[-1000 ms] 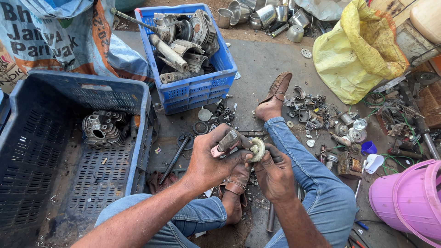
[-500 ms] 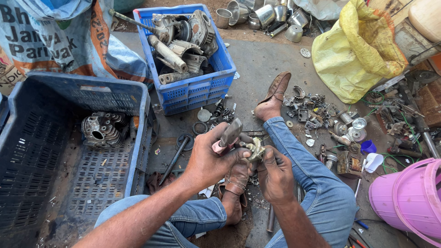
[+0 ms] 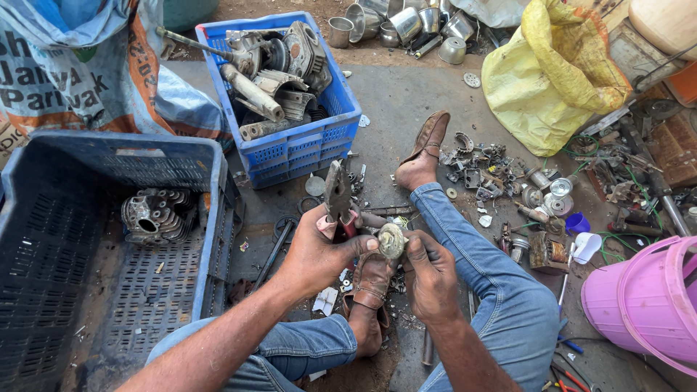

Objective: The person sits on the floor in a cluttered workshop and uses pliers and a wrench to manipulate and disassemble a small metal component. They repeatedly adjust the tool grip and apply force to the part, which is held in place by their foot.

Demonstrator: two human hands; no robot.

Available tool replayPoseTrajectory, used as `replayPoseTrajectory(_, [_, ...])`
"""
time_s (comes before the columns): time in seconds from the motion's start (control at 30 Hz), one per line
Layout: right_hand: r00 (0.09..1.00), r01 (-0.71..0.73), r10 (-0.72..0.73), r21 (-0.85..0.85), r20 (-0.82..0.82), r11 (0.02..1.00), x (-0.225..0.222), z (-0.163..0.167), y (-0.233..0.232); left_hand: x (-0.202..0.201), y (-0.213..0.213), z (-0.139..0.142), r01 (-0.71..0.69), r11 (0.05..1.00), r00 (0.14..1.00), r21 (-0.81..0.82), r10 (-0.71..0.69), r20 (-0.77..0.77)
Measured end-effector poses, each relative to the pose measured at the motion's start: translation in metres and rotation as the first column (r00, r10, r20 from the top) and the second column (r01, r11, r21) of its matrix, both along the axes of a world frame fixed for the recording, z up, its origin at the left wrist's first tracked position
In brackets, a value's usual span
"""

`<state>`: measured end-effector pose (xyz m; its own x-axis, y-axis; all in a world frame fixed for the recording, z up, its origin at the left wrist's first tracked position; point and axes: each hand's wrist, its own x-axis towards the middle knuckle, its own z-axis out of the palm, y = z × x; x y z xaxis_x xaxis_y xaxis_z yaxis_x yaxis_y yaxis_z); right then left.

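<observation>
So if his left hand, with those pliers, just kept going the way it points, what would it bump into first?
The left hand aims its pliers up the picture. First in line is probably the small blue crate of metal parts; depth is hard to judge.

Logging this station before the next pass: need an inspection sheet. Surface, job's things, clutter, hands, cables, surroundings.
Surface: concrete floor, dusty, strewn with bits.
Job's things: small round metal part held between both hands; pliers in the left hand, tip pointing up.
Clutter: loose metal parts beside the right leg; finned engine part in the dark crate; blue crate full of metal scrap.
Hands: left hand grips the pliers and touches the part; right hand pinches the part.
Cables: green wires lying loose at right.
Surroundings: yellow sack, pink bucket, metal cups, printed bag.
</observation>
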<state>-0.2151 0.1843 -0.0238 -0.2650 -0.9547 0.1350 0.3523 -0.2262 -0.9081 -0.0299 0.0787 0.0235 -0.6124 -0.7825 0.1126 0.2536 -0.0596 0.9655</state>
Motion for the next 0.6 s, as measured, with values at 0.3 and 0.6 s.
replayPoseTrajectory(0.3, [0.994,0.105,-0.105,-0.005,-0.009,0.994,-0.021,-0.003,0.012,-0.001,-0.004,-0.005,-0.039,0.994,0.992,0.106,0.026,0.126])
replayPoseTrajectory(0.6, [0.844,0.376,-0.394,-0.121,-0.365,0.919,-0.082,0.028,0.073,0.005,-0.004,0.011,-0.19,0.982,0.905,0.021,0.167,0.39])
